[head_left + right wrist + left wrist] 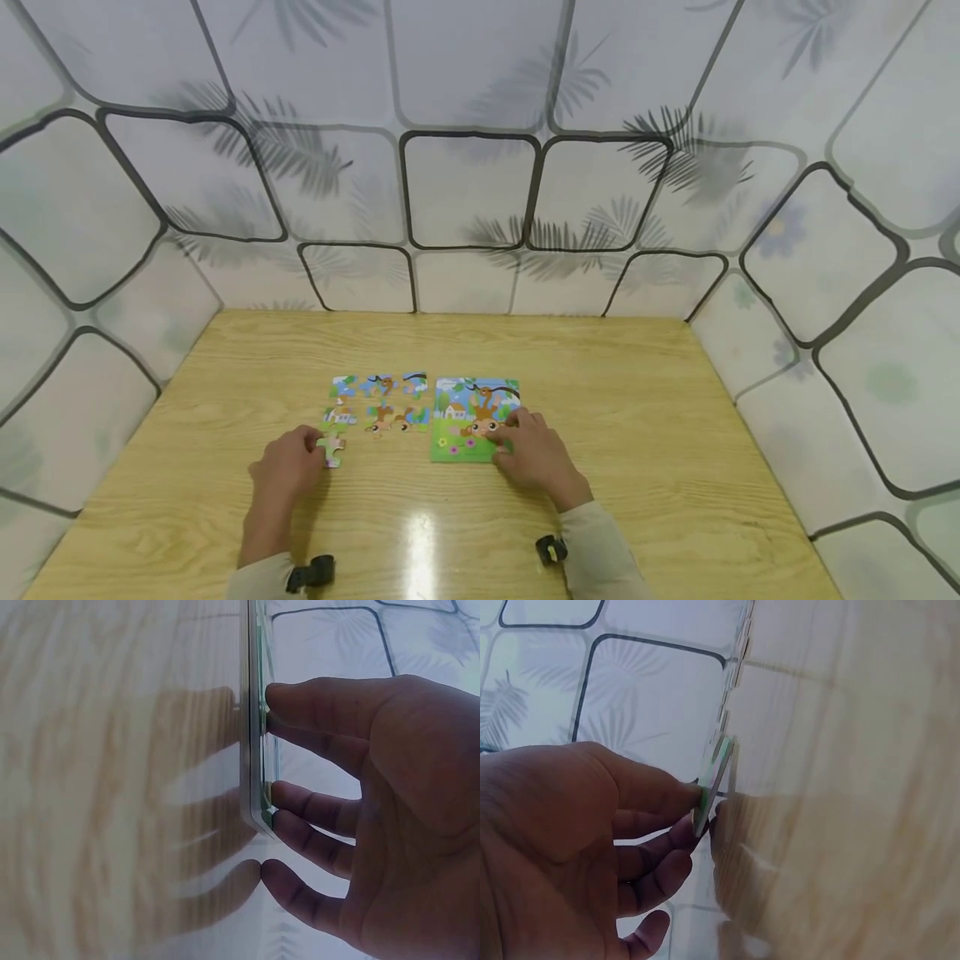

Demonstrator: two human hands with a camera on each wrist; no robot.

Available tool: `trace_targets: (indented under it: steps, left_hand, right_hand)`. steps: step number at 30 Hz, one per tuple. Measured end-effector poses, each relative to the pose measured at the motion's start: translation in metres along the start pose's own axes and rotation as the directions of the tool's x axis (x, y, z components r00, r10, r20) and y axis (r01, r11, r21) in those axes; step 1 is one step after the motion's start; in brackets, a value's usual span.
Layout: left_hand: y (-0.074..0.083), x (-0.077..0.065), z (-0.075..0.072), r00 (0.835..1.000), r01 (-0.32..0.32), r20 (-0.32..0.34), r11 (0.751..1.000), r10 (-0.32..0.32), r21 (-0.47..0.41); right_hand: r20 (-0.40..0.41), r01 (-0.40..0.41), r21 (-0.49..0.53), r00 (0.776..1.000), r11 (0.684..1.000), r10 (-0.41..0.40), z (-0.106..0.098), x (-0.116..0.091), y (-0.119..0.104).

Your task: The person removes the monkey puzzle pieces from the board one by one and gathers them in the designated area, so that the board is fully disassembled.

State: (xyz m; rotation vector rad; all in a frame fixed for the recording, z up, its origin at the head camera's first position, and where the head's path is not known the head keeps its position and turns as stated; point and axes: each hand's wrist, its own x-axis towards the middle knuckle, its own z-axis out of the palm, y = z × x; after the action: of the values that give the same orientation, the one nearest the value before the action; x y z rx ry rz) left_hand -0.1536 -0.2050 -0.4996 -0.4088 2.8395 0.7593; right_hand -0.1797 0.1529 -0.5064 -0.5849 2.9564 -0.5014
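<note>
My left hand (288,462) pinches a green jigsaw piece (331,450) between thumb and fingers, low over the table at the lower left of the laid-out pieces. The left wrist view shows this piece edge-on, tilted, its lower end between the fingertips. On the right lies a square picture board (453,446) with a monkey, a house and flowers. My right hand (536,450) touches the board's right part with thumb and fingertips, covering its lower right corner. In the right wrist view those fingers (315,806) are spread along the board's face, little finger past its edge.
Left of the board lie puzzle pieces in rows: a top row (379,385) with sky and branch, a house piece (340,415) and joined-looking monkey pieces (397,420). All lie on a wooden table (637,392). A patterned wall covering (472,192) encloses the back and sides.
</note>
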Motion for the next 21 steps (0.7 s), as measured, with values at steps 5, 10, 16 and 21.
trace_targets:
  steps: [5,10,16,21]
  left_hand:
    - [0.000,0.001,0.001,1.000,0.025,-0.007,0.999,-0.024,0.042]
    - [0.001,-0.002,0.002,0.998,0.027,-0.049,0.998,-0.025,0.053]
    - [0.007,-0.005,0.004,0.993,-0.013,-0.117,0.999,0.009,-0.030]
    - [0.022,0.000,0.014,0.985,-0.115,-0.142,0.988,0.100,-0.102]
  right_hand:
    - [-0.005,-0.001,0.008,1.000,1.000,0.001,0.001,-0.001,-0.001]
    - [0.005,-0.008,0.012,1.000,1.000,0.008,0.000,-0.001,-0.002]
    - [-0.005,-0.019,0.016,1.000,1.000,0.019,0.001,-0.002,-0.003]
    - [-0.037,-0.026,0.000,0.999,1.000,0.026,0.006,-0.001,-0.004]
